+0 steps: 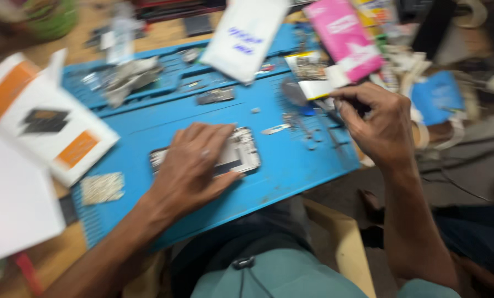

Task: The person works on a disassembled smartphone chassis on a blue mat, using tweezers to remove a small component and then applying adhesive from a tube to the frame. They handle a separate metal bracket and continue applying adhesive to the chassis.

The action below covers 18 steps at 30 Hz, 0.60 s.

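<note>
My left hand (194, 163) lies flat on an opened phone (241, 152) that rests on the blue work mat (291, 171), fingers spread over it and pressing it down. My right hand (376, 121) is at the mat's right edge, fingers closed around a thin dark tool (335, 110) whose tip points left, near a white and yellow strip (317, 88). The picture is motion-blurred, so small parts are hard to make out.
An open white and orange box (48, 124) sits at the left. A white packet (247, 36) and a pink packet (343, 36) lie at the back. Small metal parts and screws (307, 138) dot the mat. Clutter with a blue item (437, 96) fills the right.
</note>
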Motion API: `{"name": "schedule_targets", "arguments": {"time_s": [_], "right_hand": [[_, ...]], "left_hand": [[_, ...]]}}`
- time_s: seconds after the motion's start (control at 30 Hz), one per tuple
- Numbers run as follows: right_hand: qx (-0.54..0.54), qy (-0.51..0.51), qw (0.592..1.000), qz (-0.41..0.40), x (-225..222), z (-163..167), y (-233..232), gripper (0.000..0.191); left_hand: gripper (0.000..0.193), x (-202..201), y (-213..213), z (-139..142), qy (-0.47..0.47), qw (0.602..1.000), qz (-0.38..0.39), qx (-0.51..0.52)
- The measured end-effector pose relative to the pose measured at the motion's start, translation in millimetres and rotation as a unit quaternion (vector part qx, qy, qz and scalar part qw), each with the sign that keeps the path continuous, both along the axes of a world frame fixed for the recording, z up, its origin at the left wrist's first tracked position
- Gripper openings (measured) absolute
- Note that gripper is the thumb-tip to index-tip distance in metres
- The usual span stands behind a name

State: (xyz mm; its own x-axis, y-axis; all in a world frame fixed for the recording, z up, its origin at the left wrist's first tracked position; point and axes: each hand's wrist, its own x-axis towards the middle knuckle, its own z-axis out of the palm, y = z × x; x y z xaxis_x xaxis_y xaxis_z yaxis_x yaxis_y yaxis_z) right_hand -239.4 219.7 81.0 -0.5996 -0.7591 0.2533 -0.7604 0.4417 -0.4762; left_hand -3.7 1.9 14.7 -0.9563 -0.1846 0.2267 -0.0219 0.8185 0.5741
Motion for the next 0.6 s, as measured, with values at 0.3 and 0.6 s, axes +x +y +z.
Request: {"name": "schedule_targets", "arguments": {"time_s": [0.3, 0.6], "right_hand": [[0.108, 0.042, 0.992, -0.050, -49.5, -0.1, 57.8, 0.021], [0.195, 0.056, 0.974, -0.096, -34.9, -8.0, 64.6, 0.022]], "left_hand": [[0.081, -9.1, 2.4, 8.0, 0.006, 1.000, 0.021, -0.021], [0.081, -12.3, 3.5, 10.8, -0.013, 0.999, 0.021, -0.024]]}}
